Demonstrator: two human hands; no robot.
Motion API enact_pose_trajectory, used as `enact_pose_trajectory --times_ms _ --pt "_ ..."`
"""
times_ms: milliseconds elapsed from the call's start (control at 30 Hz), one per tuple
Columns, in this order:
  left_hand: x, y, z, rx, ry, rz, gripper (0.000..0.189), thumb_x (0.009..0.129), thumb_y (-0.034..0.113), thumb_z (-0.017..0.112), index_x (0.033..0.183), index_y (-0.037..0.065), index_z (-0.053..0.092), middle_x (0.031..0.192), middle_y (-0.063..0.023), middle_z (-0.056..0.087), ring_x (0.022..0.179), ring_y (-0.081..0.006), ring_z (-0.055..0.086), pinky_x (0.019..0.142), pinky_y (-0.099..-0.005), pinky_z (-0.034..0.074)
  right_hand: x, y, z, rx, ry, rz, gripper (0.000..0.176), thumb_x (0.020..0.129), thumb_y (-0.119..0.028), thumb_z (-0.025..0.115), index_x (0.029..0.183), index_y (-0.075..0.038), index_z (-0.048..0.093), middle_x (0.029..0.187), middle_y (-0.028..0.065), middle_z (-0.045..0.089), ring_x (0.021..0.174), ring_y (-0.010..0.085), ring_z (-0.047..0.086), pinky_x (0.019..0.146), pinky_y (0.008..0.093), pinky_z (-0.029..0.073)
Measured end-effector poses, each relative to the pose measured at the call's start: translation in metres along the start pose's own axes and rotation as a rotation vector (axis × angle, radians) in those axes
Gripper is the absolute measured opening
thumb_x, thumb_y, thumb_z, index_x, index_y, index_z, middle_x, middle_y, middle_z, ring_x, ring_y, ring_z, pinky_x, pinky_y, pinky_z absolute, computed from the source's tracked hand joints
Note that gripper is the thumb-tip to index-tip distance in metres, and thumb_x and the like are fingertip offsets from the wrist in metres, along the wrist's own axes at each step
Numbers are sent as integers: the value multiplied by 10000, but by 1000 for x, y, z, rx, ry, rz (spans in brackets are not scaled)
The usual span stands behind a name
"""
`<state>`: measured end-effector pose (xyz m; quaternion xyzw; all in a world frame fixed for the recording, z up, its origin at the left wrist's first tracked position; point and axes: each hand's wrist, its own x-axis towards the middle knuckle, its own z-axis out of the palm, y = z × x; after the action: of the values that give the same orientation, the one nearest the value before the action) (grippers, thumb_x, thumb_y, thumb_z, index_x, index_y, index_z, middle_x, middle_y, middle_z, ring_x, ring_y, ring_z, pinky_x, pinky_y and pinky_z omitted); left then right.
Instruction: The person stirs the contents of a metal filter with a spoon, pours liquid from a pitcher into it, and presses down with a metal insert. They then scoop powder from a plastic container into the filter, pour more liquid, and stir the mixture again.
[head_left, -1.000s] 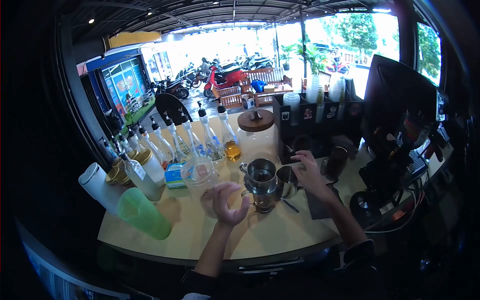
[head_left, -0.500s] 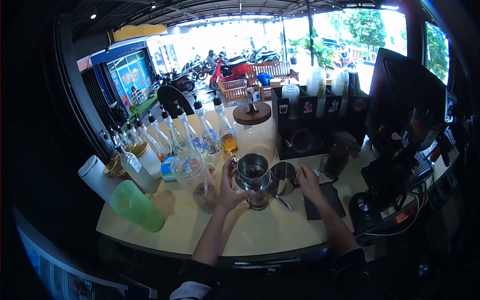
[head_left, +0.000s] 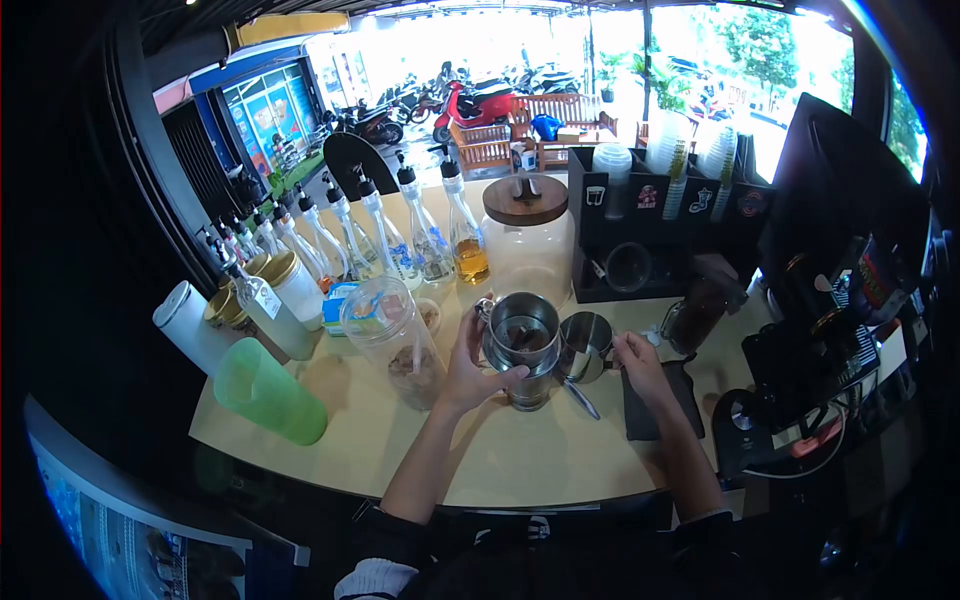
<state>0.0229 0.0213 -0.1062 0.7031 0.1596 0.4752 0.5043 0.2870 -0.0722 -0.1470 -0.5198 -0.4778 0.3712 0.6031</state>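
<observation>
My left hand is wrapped round a stainless steel pot with a wide open top, thumb across its front. Some dark contents show inside, too dim to make out. Below it is a narrower metal base near the counter. My right hand is closed at the handle side of a small metal pitcher, just right of the pot. A slim metal utensil lies below the pitcher. By my left hand stands a clear lidded jar with brown contents. A dark folded cloth lies under my right forearm.
Several pump-top bottles line the counter's far left. A large wooden-lidded glass jar and a black cup holder stand behind. A green pitcher is at left. A dark jug, a black scale and cables are at right.
The camera view has shifted, so the counter items sit differently in the picture. Both hands keep their holds, and the pitcher's round opening faces me more.
</observation>
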Motion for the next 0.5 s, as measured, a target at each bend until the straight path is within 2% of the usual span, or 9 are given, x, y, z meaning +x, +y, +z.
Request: enact_pose_trajectory --times_ms 133,267,333,500 --pt "-2 1 0 -49 -10 -9 1052 606 188 879 1419 9 236 1368 -139 405 1299 -237 396 1102 -355 283 -1 0 1 22 60 -60 224 992 -182 488 799 -70 513 694 -44 471 643 33 422 603 199 367" --pt "-5 -6 0 -37 14 -83 883 606 194 875 1315 22 378 1302 -111 473 1243 -219 447 1079 -350 303 2 -5 -5 34 109 -117 226 989 -187 494 795 -71 505 693 -47 467 650 26 422 600 201 360" --pt "-6 -3 1 -23 14 -103 826 607 203 872 1276 25 420 1267 -100 507 1217 -211 469 1067 -349 315 3 -24 -3 47 180 -204 228 982 -194 508 791 -70 497 692 -50 458 653 20 418 589 201 351" --pt "-7 -1 5 39 13 -53 728 620 243 854 1213 20 494 1136 -95 594 1100 -198 553 996 -342 389 9 -98 -3 -18 165 -247 212 964 -193 545 800 -68 496 689 -58 448 631 2 397 555 180 323"
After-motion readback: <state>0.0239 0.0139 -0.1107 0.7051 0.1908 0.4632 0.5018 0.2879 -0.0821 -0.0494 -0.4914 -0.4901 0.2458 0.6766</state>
